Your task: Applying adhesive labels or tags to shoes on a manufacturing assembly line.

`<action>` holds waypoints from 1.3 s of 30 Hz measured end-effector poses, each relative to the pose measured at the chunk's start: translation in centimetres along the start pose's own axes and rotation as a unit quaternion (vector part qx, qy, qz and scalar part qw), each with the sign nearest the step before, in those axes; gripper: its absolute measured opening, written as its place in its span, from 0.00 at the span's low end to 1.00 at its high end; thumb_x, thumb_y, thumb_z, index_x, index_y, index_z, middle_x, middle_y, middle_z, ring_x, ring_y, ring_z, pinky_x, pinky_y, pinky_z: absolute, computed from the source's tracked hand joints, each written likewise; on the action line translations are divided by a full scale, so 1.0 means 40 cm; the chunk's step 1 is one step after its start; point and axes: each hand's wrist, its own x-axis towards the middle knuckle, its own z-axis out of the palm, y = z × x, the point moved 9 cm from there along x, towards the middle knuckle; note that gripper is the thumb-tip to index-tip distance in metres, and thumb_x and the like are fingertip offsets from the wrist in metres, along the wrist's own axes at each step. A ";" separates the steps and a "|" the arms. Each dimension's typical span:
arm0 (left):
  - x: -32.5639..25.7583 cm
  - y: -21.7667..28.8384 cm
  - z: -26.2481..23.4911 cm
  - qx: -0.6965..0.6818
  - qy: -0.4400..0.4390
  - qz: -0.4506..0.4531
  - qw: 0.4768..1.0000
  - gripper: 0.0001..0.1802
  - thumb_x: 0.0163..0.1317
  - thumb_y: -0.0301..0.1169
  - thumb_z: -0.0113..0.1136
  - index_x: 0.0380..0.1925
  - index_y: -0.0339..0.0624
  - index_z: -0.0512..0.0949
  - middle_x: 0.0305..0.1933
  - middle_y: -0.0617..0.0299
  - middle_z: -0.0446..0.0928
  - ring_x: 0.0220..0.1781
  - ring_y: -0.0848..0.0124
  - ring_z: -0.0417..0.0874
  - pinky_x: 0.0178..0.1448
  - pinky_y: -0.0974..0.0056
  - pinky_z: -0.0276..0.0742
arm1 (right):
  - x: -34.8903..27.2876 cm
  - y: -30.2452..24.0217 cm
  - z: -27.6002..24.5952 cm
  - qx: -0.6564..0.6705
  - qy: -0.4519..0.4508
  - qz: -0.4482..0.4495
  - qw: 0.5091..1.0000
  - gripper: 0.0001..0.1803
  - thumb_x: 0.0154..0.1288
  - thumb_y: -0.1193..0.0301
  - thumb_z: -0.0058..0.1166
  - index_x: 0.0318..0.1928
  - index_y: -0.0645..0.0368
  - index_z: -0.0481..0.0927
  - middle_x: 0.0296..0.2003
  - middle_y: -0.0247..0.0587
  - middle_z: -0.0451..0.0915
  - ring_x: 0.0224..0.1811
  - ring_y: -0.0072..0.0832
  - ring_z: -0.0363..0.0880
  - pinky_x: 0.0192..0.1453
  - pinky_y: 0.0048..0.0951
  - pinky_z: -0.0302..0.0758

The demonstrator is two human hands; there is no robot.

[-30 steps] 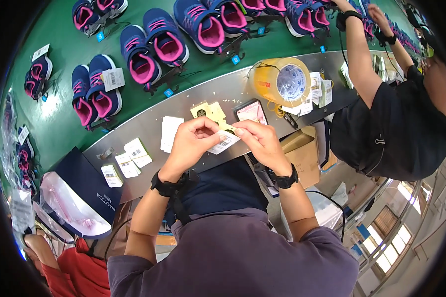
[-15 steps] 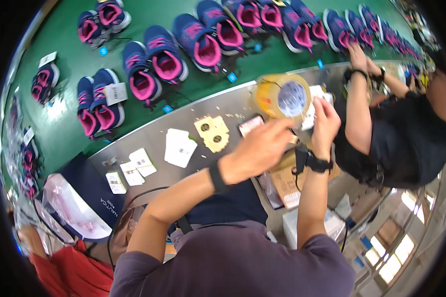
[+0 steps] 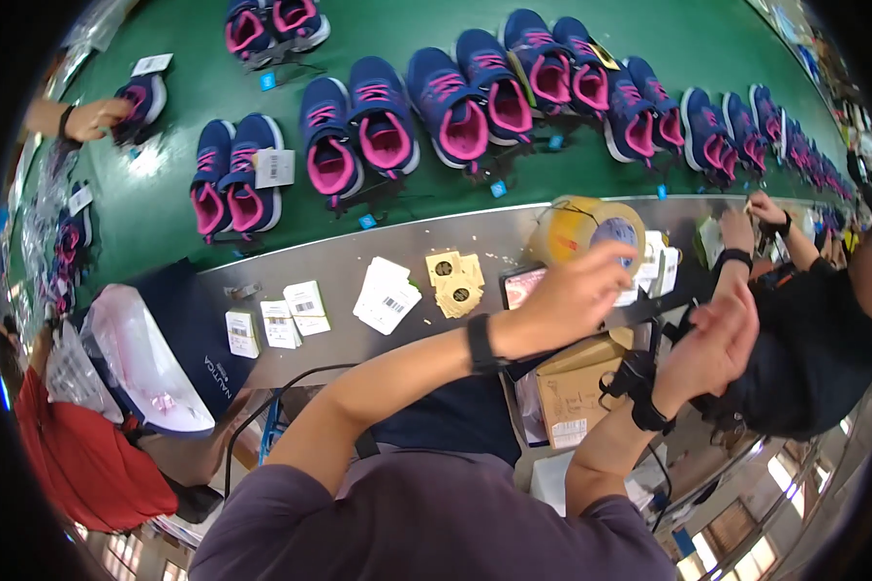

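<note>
My left hand (image 3: 567, 302) reaches over the metal table edge, just in front of a large roll of clear yellowish tape (image 3: 564, 230). Its fingers are stretched out and slightly blurred, and I see nothing held in them. Farther right, my right hand (image 3: 712, 341) is raised with palm partly showing and fingers apart, apparently without anything in it. White tags (image 3: 661, 269) lie behind the tape roll. A pink-and-white card in a dark frame (image 3: 521, 289) rests left of my left hand. Next to it is a pile of yellow tags with black circles (image 3: 454, 284).
Navy-and-pink shoes (image 3: 383, 116) line the green surface (image 3: 184, 97) beyond the metal strip. White tag stacks (image 3: 388, 295) lie on the left. An open cardboard box (image 3: 572, 397) sits below my hands. Co-workers are at the right (image 3: 794, 358) and left (image 3: 97, 455).
My hands have moved apart; the right went right and lower, its fingers spreading from a pinch. The view has shifted, and at far left another person's hand now touches a shoe.
</note>
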 end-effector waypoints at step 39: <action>-0.048 0.071 -0.400 0.260 0.076 0.034 0.962 0.09 0.42 0.18 0.64 0.27 0.37 0.76 0.30 0.59 0.74 0.33 0.62 0.78 0.35 0.64 0.73 | -0.247 -0.014 0.547 0.033 -0.526 0.051 0.848 0.07 0.64 0.75 0.51 0.42 0.63 0.77 0.25 0.37 0.81 0.23 0.24 0.77 0.27 0.25 0.71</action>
